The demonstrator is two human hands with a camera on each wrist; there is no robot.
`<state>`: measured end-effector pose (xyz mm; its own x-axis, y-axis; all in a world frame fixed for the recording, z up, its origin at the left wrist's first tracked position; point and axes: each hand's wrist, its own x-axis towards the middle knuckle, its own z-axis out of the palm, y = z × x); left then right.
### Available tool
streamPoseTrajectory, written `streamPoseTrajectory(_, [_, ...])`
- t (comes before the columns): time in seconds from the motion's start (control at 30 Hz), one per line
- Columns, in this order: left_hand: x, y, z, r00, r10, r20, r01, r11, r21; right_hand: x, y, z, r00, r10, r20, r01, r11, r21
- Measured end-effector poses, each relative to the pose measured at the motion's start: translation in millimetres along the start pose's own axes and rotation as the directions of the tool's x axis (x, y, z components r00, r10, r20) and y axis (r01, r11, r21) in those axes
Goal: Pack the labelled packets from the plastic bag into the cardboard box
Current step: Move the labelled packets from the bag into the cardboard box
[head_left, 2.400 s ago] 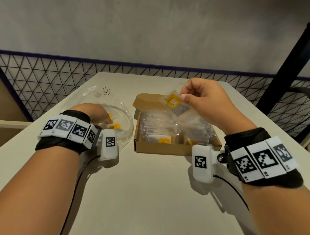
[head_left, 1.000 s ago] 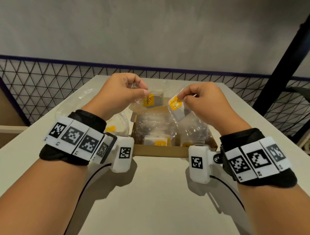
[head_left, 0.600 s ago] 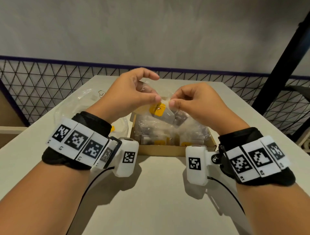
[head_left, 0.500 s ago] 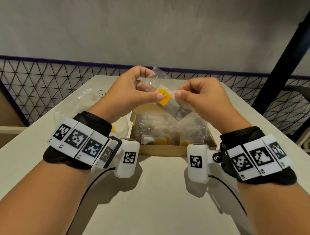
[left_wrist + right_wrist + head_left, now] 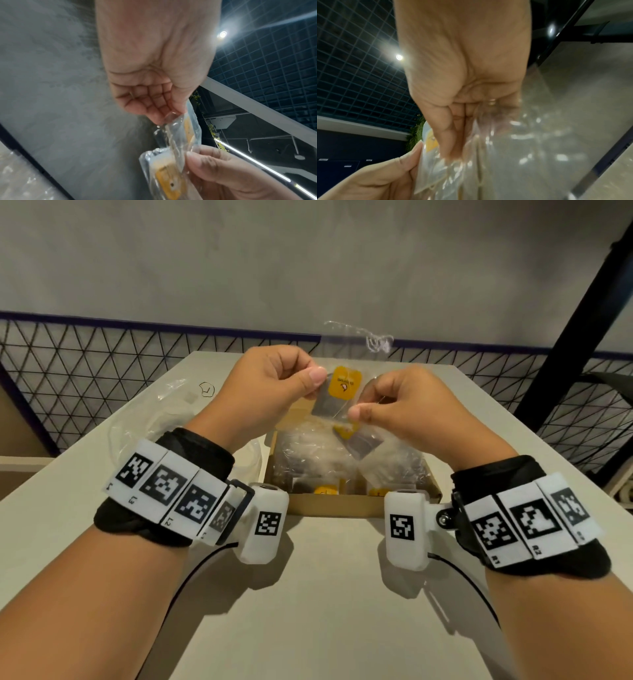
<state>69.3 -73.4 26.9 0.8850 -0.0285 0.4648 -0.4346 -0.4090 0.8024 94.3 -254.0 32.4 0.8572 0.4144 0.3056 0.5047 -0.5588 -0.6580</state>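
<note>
Both hands are raised over the open cardboard box [image 5: 329,506], which holds several clear packets with yellow labels. My left hand [image 5: 317,386] pinches the left edge of a clear packet [image 5: 343,385] whose yellow label faces me. On its right side my right hand [image 5: 356,409] pinches the same packet, and a second labelled packet [image 5: 359,440] hangs below from that hand. The left wrist view shows the left fingertips [image 5: 164,117] on the upper packet [image 5: 188,129], with the second packet [image 5: 169,178] under the right thumb. The clear plastic bag [image 5: 161,419] lies at the left.
The beige table [image 5: 325,594] ends at a black wire-mesh fence [image 5: 85,361] along its far and left sides. A black post [image 5: 575,330] slants up at the right. A grey wall stands behind.
A second ago each hand held its own packet apart. The hands have since come together and risen, and both now pinch the upper packet while the other hangs below.
</note>
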Motion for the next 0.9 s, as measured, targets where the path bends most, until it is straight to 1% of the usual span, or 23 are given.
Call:
streamPoseTrajectory(0.03, [0.2,0.1,0.5,1.0,0.01,0.004,-0.011,0.998,0.054,-0.3,-0.1,-0.4,1.0,0.006,0.024,-0.005,1.0,-0.027])
streamPoseTrajectory(0.1, [1.5,-1.3,1.0,0.999,0.022,-0.024,-0.018,0.989,0.15,-0.3,1.3,-3.7,0.999,0.015,0.052,-0.01,0.996,-0.094])
streamPoseTrajectory(0.17, [3.0,-2.7,1.8,0.998,0.02,-0.059,-0.009,0.983,0.185,-0.1,6.3,-9.2,0.999,0.019,0.037,-0.012,0.988,-0.157])
streamPoseTrajectory(0.23, [3.7,-3.9,2.3,0.998,0.016,-0.062,-0.002,0.977,0.215,-0.8,10.6,-14.8,1.0,0.021,0.005,-0.02,0.981,-0.191])
streamPoseTrajectory(0.37, [2.6,-4.9,0.4,1.0,0.023,0.016,-0.026,0.961,0.277,-2.5,14.0,-22.0,0.999,0.025,-0.041,-0.032,0.98,-0.194])
streamPoseTrajectory(0.5, [-1.2,-1.9,0.1,0.993,-0.016,0.119,-0.019,0.957,0.291,-2.9,14.6,-20.7,0.999,0.044,-0.008,-0.044,0.985,-0.17])
streamPoseTrajectory(0.57, [-2.5,-0.5,1.2,0.984,-0.041,0.172,-0.015,0.95,0.311,-2.3,15.6,-19.3,0.997,0.061,0.04,-0.052,0.978,-0.202])
streamPoseTrajectory(0.67, [-5.1,1.0,3.5,0.96,-0.085,0.266,-0.027,0.92,0.391,-2.4,16.0,-18.7,0.981,0.111,0.157,-0.061,0.954,-0.295])
streamPoseTrajectory(0.8, [-8.9,0.2,8.3,0.919,-0.154,0.363,-0.05,0.868,0.495,-4.2,15.3,-13.8,0.931,0.175,0.322,-0.041,0.923,-0.383])
streamPoseTrajectory(0.9, [-10.2,-4.8,13.2,0.872,-0.248,0.423,-0.039,0.825,0.564,-4.8,18.9,-8.0,0.881,0.258,0.397,-0.062,0.895,-0.443])
